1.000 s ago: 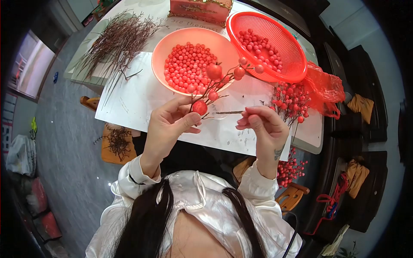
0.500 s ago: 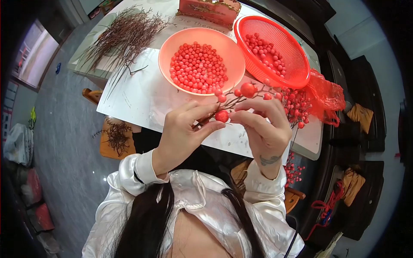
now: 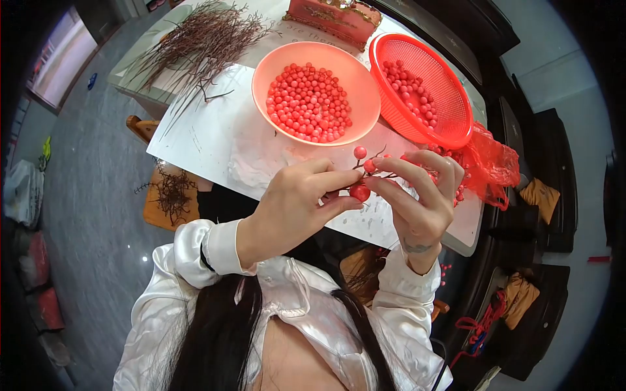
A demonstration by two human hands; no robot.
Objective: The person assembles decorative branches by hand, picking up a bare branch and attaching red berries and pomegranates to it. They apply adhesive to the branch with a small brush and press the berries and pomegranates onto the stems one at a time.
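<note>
My left hand (image 3: 297,205) is closed around the stems of a berry branch (image 3: 359,152), above the front edge of the table. Red berries stick out beyond its fingertips. To its right, my right hand (image 3: 420,199) pinches at the same branch, its thumb and index finger near a red berry; its other fingers curl over the twigs and partly hide them. Behind my hands is a pink bowl (image 3: 365,81) full of small red berries. A red mesh basket (image 3: 456,104) with more berries stands right of the bowl. Finished-looking berry sprigs lie partly hidden behind my right hand.
Bare brown twigs (image 3: 208,45) lie at the table's back left. A pink box (image 3: 336,19) stands at the back. A red plastic bag (image 3: 492,163) is at the right edge. More twigs (image 3: 173,195) rest on a wooden stool (image 3: 156,208) at lower left.
Both hands and the branch have shifted right and slightly down in the view. My right hand has come closer over the branch, covering more of it. The whole view has tilted slightly.
</note>
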